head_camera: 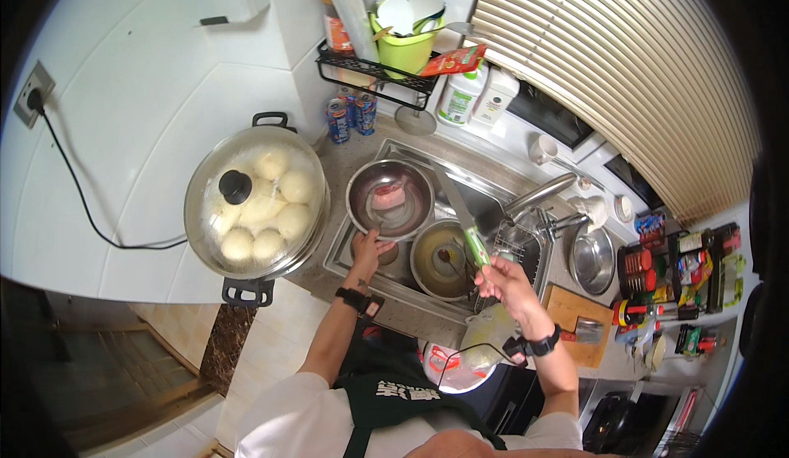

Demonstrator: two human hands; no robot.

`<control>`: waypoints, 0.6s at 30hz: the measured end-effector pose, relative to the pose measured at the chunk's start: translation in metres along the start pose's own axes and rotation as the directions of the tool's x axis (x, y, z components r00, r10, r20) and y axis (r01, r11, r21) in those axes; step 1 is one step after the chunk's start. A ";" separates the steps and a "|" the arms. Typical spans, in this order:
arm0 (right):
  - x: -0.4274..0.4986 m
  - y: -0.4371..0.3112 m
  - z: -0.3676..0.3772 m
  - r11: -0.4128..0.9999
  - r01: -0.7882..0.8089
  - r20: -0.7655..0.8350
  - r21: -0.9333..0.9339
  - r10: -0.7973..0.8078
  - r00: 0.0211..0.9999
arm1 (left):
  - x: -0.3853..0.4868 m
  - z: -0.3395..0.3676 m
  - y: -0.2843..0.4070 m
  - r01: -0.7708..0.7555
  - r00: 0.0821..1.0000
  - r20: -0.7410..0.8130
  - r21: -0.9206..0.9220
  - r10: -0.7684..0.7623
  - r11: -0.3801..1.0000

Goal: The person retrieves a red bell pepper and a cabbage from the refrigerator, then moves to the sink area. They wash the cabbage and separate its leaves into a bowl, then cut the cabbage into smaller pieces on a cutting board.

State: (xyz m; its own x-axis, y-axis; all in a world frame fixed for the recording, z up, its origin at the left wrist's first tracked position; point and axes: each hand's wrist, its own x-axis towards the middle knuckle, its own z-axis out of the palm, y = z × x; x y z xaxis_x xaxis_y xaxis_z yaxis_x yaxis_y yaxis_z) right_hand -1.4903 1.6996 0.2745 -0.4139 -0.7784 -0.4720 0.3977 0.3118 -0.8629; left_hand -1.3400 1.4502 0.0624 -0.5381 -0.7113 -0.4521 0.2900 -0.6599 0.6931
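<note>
My left hand (368, 251) grips the near rim of a stainless steel bowl (410, 214), which is tilted over the left part of the sink. Inside the bowl lies a piece of raw meat (389, 196). My right hand (502, 279) holds a long kitchen knife by its green and white handle (476, 245). The knife's blade (453, 193) points away from me, above the double-basin steel sink (385, 153). Below the blade, a metal pot (420, 276) in the sink holds murky liquid.
A lidded steamer (296, 211) with several pale round buns stands left of the sink. The faucet (548, 193) reaches over the right basin. A wooden cutting board (595, 350) bearing a cleaver (588, 330), and another steel bowl (592, 261), are to the right. Bottles (462, 97) line the wall.
</note>
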 end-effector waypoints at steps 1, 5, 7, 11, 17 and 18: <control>-0.007 0.004 0.000 1.000 0.003 -0.003 0.004 -0.003 1.000 | 0.010 0.001 -0.004 -0.002 0.999 -0.035 -0.024 0.001 1.000; -0.031 0.012 0.000 1.000 0.022 -0.040 0.018 -0.021 0.999 | 0.041 0.011 -0.008 -0.038 0.992 -0.124 -0.109 0.024 0.993; -0.041 0.012 0.002 0.998 0.026 -0.035 0.063 -0.024 0.999 | 0.051 0.016 -0.004 -0.060 0.988 -0.149 -0.122 0.041 0.991; -0.059 0.013 0.005 0.995 0.043 -0.068 0.090 -0.037 0.997 | 0.063 0.031 0.004 -0.070 0.976 -0.212 -0.140 0.039 0.988; -0.078 0.016 0.011 0.989 0.096 -0.113 0.112 -0.084 0.990 | 0.088 0.028 0.008 -0.111 0.972 -0.224 -0.169 0.071 0.979; -0.078 0.018 0.010 0.989 0.095 -0.120 0.110 -0.082 0.989 | 0.091 0.025 0.008 -0.136 0.966 -0.245 -0.186 0.088 0.973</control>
State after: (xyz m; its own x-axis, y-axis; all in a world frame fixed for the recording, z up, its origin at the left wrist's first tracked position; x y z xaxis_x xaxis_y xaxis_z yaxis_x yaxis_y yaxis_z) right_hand -1.4426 1.7610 0.2978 -0.5402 -0.7305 -0.4178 0.4439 0.1744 -0.8789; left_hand -1.4065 1.3863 0.0413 -0.3006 -0.8042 -0.5128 0.5027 -0.5905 0.6313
